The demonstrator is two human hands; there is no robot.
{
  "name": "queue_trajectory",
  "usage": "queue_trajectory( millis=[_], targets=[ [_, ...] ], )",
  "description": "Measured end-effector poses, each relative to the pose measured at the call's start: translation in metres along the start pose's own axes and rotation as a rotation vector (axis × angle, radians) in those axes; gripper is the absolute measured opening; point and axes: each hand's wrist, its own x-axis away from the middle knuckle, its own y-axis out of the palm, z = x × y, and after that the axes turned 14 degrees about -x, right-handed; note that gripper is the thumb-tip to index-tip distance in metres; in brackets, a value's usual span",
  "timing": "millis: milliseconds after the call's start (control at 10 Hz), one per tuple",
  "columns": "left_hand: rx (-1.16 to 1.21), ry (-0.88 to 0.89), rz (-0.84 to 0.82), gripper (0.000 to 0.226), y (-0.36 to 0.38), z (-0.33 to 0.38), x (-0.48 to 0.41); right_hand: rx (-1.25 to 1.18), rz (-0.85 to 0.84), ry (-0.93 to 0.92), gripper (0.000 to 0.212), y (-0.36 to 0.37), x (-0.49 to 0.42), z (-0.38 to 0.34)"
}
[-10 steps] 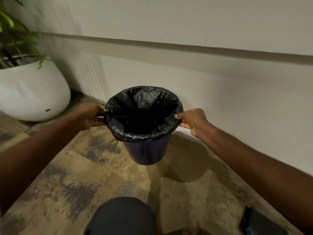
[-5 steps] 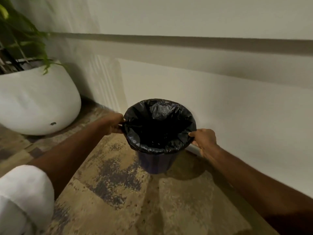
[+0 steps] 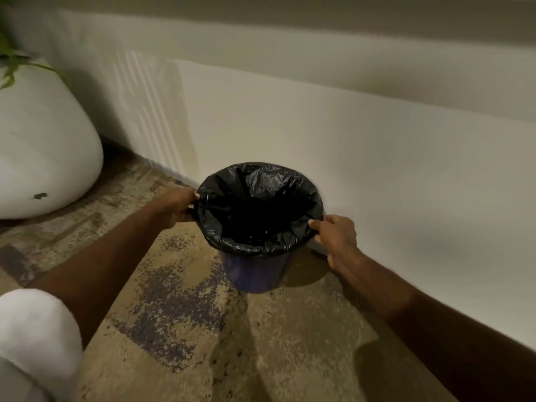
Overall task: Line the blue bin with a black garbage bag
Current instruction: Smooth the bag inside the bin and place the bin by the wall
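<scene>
Both hands [image 3: 177, 207] [image 3: 336, 236] keep clenched grip on bag [image 3: 261, 245] rim | bin [image 3: 255, 274] now lower, on carpet [image 3: 185, 329]

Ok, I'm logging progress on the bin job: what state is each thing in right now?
blue bin: upright on the carpet, by the wall.
black garbage bag: inside the bin, top folded over the rim.
left hand: gripping the left rim.
right hand: gripping the right rim.
white planter: upright.
</scene>
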Motion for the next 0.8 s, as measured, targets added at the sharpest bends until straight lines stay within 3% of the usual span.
queue_trajectory(
  millis=[100, 200, 300, 400, 500, 600, 800],
  targets=[
    [0.010, 0.044, 0.050, 0.023, 0.005, -0.005, 0.005, -0.012, -0.050, 0.016, 0.021, 0.007, 0.004, 0.003],
    [-0.107, 0.189, 0.181, 0.046, 0.024, -0.025, 0.019, 0.014, -0.176, -0.036, 0.034, 0.013, 0.019, 0.003],
    [-0.353, 0.354, 0.355, 0.069, 0.055, -0.060, 0.045, 0.372, -0.263, -0.356, 0.063, 0.007, 0.043, 0.009],
    [-0.679, 0.593, 0.450, 0.070, 0.083, -0.085, 0.082, 0.660, -0.325, -0.602, 0.077, 0.000, 0.073, 0.023],
    [-0.920, 0.778, 0.423, 0.065, 0.092, -0.103, 0.100, 0.907, -0.490, -0.754, 0.072, -0.005, 0.093, 0.042],
    [-0.990, 0.789, 0.394, 0.069, 0.090, -0.113, 0.105, 1.092, -0.552, -0.759, 0.076, -0.011, 0.094, 0.055],
    [-1.173, 0.691, 0.336, 0.076, 0.075, -0.095, 0.124, 1.128, -0.590, -0.685, 0.082, -0.017, 0.097, 0.027]
  ],
)
